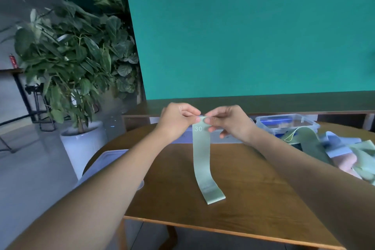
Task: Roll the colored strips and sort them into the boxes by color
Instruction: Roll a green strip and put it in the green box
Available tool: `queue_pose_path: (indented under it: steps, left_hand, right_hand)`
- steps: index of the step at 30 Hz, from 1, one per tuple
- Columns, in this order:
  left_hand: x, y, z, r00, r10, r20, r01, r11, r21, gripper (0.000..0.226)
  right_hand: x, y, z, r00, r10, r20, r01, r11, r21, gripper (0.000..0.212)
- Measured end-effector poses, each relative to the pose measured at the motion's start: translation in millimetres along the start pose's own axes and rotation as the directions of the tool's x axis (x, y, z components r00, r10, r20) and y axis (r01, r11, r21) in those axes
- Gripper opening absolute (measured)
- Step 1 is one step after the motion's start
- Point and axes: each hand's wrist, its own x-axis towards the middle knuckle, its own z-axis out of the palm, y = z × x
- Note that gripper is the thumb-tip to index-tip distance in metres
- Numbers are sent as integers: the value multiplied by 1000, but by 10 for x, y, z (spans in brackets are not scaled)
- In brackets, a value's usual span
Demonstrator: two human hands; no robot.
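A pale green strip (203, 160) marked "30" hangs from both my hands, and its lower end lies on the wooden table (233, 209). My left hand (177, 118) pinches the strip's top left corner. Its top right corner is pinched by my right hand (228, 121). A pile of green, blue and pink strips (345, 152) lies at the table's right side. A clear plastic box (288, 124) stands behind the pile, and another low box (215, 138) sits behind the strip, partly hidden by my hands.
A clear lid or tray (105, 162) lies at the table's left edge under my left forearm. A large potted plant in a white pot (83, 144) stands on the floor to the left. A teal wall (253, 36) rises behind the table.
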Motion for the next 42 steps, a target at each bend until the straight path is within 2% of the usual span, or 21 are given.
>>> queue_pose_path:
  steps: [4,9,13,19,24,27,34,37,42]
  left_hand:
    - [147,-401,175,999,-26,-31,27,998,60,10]
    - [251,-926,383,993,-71,-90,76,996,55,8]
    - [323,-1383,524,979,-132,-157,141,989,47,9]
    - [444,-1765,688,963,-169,-208,186,980,66,7]
    - [557,-1877,796,952,-216,-219,226,974,24,10]
    - [474,-1886,829,956,-207,-210,228,970,83,24]
    - [-28,-1741,776,945,-263,-195,290,949,121,30]
    - [-322,-1579,735,949,-284,-137,302,943,136,27]
    - [-927,-1307,633,985,-173,12,170,976,134,19]
  right_hand:
    - [222,381,124,999,44,-9,-44,999,25,17]
    - [513,928,308,994,85,-74,-81,996,47,16]
    - [598,1324,419,986,155,-56,-151,986,70,14]
    - [497,1592,474,986,165,-25,-167,968,-186,11]
    - [376,1584,475,984,175,16,-167,956,-242,15]
    - [253,1560,445,984,177,20,-170,967,-189,14]
    - [-97,1477,398,995,89,54,-74,968,-241,5]
    - [-261,1425,415,995,76,72,-54,961,-271,8]
    - [-590,1349,390,989,-3,149,47,956,-289,9]
